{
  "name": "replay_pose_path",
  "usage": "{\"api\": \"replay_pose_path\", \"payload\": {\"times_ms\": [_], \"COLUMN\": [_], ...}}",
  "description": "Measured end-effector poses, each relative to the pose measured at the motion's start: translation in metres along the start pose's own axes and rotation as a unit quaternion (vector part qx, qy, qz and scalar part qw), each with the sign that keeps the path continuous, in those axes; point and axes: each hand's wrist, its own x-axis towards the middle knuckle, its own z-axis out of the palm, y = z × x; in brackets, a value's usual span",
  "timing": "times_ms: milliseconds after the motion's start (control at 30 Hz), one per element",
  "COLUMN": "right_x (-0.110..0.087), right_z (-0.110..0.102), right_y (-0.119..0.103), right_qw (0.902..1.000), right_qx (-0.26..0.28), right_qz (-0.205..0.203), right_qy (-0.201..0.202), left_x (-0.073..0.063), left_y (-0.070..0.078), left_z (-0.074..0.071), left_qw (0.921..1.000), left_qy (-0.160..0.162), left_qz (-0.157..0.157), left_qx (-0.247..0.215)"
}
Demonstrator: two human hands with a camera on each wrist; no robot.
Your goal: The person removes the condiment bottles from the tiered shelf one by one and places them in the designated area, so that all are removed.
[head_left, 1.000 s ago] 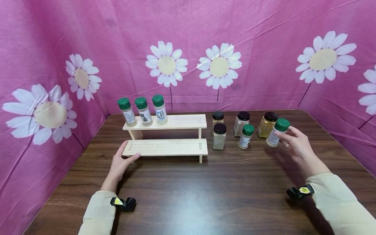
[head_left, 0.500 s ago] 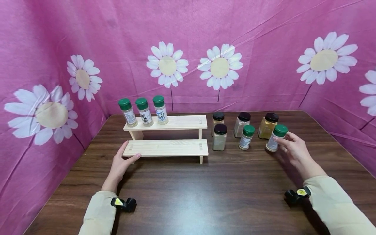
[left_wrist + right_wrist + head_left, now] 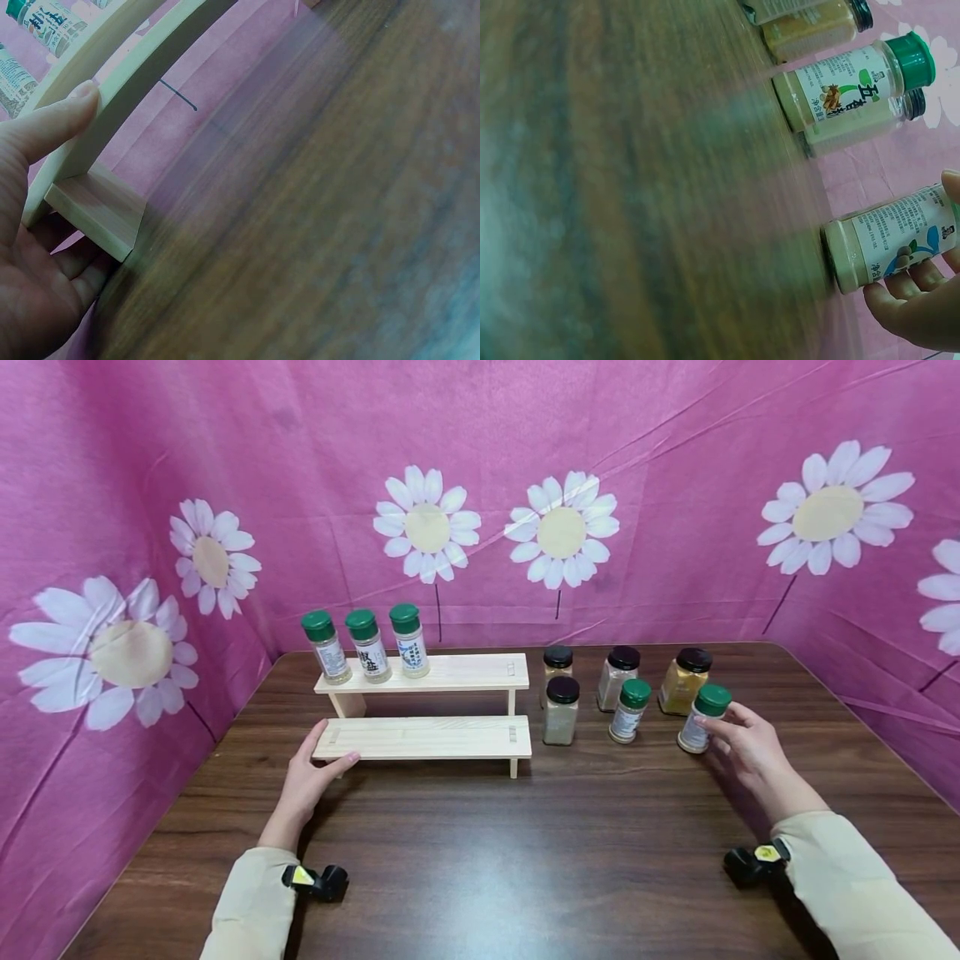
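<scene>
My left hand [image 3: 309,781] holds the left end of the two-tier wooden rack [image 3: 420,739]. In the left wrist view the thumb lies on the shelf's front edge [image 3: 124,94], with the other fingers partly hidden behind the end leg [image 3: 101,214]. Three green-capped spice jars [image 3: 371,647] stand on the rack's upper tier, towards its left. Over at the right, my right hand [image 3: 753,764] grips a green-capped spice jar [image 3: 695,731] from its right side. That jar is upright, its base at or close to the tabletop; the right wrist view shows fingers around its labelled body [image 3: 904,236].
Left of the held jar stands another green-capped jar [image 3: 626,718]. Several black-capped jars are around it: one with yellow contents [image 3: 681,689], a pale one [image 3: 615,685], and a greyish one [image 3: 559,718] near the rack. A pink flowered cloth [image 3: 480,435] hangs behind the table [image 3: 480,860].
The right hand has moved down and slightly left with the green-capped spice jar, towards the near side of the yellow one. The left hand has stayed on the rack.
</scene>
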Motion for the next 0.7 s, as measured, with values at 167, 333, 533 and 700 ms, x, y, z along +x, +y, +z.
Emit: {"api": "replay_pose_path", "payload": {"times_ms": [167, 333, 533, 700], "right_x": [-0.0012, -0.0013, -0.0005, -0.0013], "right_z": [0.0010, 0.0005, -0.0011, -0.0030], "right_y": [0.0002, 0.0007, 0.0011, 0.0000], "right_qw": [1.0000, 1.0000, 0.9998, 0.9996], "right_qx": [0.001, 0.008, 0.013, 0.014], "right_qz": [0.002, 0.005, -0.002, -0.007], "right_qy": [0.000, 0.000, -0.014, -0.024], "left_x": [-0.0001, -0.0005, -0.0001, -0.0003], "left_y": [0.0000, 0.0003, 0.0003, 0.0000], "left_z": [-0.0005, -0.0008, -0.0010, -0.0005], "left_qw": [1.0000, 1.0000, 1.0000, 1.0000], "left_qy": [-0.001, -0.001, 0.000, 0.001], "left_qz": [-0.002, -0.004, -0.003, 0.004], "left_qx": [-0.002, -0.002, -0.001, 0.000]}}
